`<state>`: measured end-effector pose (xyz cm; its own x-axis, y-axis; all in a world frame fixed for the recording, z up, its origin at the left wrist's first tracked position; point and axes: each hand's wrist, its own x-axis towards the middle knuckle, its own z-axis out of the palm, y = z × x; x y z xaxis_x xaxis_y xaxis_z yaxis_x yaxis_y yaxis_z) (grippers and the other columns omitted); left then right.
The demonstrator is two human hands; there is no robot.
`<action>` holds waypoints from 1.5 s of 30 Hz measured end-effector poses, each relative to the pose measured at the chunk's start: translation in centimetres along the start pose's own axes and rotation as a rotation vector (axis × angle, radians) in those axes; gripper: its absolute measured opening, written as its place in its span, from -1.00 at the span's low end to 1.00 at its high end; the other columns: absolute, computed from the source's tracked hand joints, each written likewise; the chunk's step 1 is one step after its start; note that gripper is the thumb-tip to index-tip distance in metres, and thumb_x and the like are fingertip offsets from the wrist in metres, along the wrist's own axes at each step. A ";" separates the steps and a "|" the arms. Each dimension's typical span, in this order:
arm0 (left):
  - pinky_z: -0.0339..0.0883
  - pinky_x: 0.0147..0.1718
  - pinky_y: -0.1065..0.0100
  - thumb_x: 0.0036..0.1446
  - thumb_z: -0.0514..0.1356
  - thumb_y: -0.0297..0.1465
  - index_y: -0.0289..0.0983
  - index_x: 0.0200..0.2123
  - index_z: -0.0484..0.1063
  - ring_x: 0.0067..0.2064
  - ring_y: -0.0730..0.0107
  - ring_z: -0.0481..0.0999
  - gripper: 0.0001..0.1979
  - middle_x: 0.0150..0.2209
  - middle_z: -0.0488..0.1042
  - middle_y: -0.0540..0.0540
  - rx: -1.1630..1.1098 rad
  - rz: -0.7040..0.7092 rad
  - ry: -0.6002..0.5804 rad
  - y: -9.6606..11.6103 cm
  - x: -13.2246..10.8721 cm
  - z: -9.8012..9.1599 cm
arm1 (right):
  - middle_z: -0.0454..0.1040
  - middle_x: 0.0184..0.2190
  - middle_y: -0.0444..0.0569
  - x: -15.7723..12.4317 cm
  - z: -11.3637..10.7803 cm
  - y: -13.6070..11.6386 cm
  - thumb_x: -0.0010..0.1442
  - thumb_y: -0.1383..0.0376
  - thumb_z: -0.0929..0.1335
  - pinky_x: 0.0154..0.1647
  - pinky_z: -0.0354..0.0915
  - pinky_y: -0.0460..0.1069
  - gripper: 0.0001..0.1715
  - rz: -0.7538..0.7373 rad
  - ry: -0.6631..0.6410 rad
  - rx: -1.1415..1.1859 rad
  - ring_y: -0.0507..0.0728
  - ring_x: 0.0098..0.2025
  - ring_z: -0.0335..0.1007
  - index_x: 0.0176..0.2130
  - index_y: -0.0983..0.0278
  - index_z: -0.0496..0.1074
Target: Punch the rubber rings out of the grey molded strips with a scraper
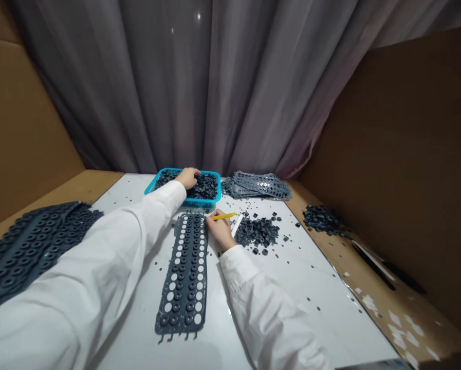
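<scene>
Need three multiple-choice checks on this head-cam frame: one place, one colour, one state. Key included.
1. Where is the left hand?
A) In the blue plastic basket
B) On the stacked sheets
C) On the cardboard ledge

2. What colour is the stick at the right hand?
A) Red
B) Yellow
C) Green

3. What state is the perforated rubber sheet in?
A) Rolled up
B) Folded in half
C) Lying flat

Key:
1. A, the fingers reach down among the dark grey rubber pieces in the basket.
2. B, the stick shows yellow beside the fingers.
3. C, it lies spread out on the white table top.
</scene>
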<state>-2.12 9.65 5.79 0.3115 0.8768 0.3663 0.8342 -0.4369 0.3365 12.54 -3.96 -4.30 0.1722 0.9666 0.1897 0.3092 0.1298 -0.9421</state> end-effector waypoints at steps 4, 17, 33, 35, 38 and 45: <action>0.21 0.08 0.35 -0.03 0.04 -0.58 -0.34 -0.07 0.46 0.00 0.27 0.44 -0.57 -0.06 0.50 -0.14 0.010 0.029 -0.021 -0.7 -1.7 0.0 | 0.25 -0.71 -0.25 0.3 0.2 0.5 -0.16 0.34 0.26 -0.53 0.12 -0.10 -0.93 0.026 -0.014 0.050 0.02 -0.59 0.20 -0.59 0.22 0.20; 0.22 0.03 0.27 0.01 0.10 -0.46 -0.33 -0.14 0.45 -0.03 0.21 0.42 -0.69 -0.10 0.49 -0.16 0.082 0.105 0.041 -3.9 -6.1 -3.9 | 0.30 -0.74 -0.24 0.2 -0.7 -0.9 -0.13 0.31 0.26 -0.61 0.15 -0.12 -0.90 0.071 -0.079 0.136 0.01 -0.67 0.22 -0.59 0.22 0.17; 0.26 -0.32 0.38 -0.03 0.21 -0.46 -0.29 -0.41 0.48 -0.30 0.27 0.45 -0.93 -0.36 0.45 -0.12 -0.016 0.509 -0.497 1.2 -11.4 2.4 | 0.27 -0.74 -0.23 -0.4 0.2 -0.5 -0.14 0.33 0.31 -0.58 0.13 -0.11 -0.86 -0.010 -0.155 0.004 0.02 -0.62 0.22 -0.61 0.23 0.19; 0.26 -0.30 0.39 -0.02 0.20 -0.48 -0.28 -0.45 0.48 -0.31 0.29 0.46 -0.95 -0.38 0.46 -0.11 -0.036 0.517 -0.498 1.2 -11.3 2.8 | 0.26 -0.74 -0.23 -0.4 0.2 -0.6 -0.15 0.34 0.31 -0.57 0.13 -0.11 -0.85 -0.019 -0.151 -0.002 0.02 -0.61 0.22 -0.61 0.23 0.18; 0.27 -0.28 0.40 0.07 0.14 -0.45 -0.28 -0.46 0.47 -0.30 0.32 0.46 -0.88 -0.40 0.46 -0.10 -0.068 0.511 -0.475 1.0 -11.7 3.2 | 0.25 -0.74 -0.24 -0.3 0.2 -0.5 -0.15 0.34 0.30 -0.58 0.13 -0.11 -0.84 -0.018 -0.150 -0.007 0.02 -0.61 0.22 -0.62 0.23 0.17; 0.30 -0.30 0.37 0.13 0.08 -0.29 -0.32 -0.34 0.45 -0.34 0.35 0.45 -0.77 -0.38 0.51 -0.10 -0.400 0.120 -0.158 -0.7 -12.4 1.7 | 0.24 -0.78 -0.25 -0.2 0.3 -0.3 -0.16 0.35 0.29 -0.61 0.14 -0.11 -0.87 0.033 -0.153 0.021 0.02 -0.67 0.24 -0.61 0.23 0.18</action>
<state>-5.74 -0.57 -0.48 0.4874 0.8212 0.2967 0.5558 -0.5538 0.6200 12.12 -4.16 -4.17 0.0370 0.9926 0.1156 0.2855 0.1004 -0.9531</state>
